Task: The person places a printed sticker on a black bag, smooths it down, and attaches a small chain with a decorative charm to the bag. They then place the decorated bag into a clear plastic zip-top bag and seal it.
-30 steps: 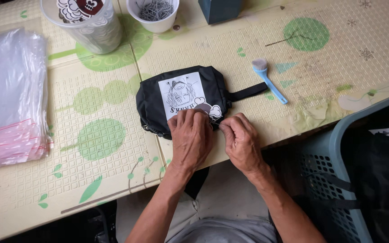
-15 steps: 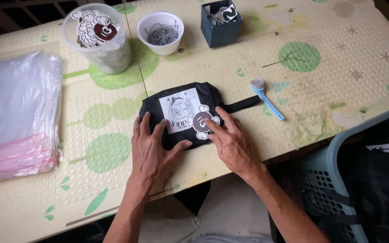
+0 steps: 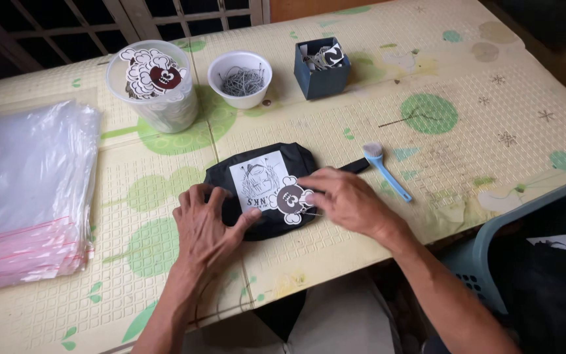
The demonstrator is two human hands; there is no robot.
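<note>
Two bare hands work one small black pouch, lying near the front edge of the desk; it looks soft, light and floppy, best pinned flat or pinched at an edge. Left hand presses spread on its left end; right hand pinches a round die-cut tag against its front right corner.

Both hands on black pouch, cartoon tag atop.
</note>
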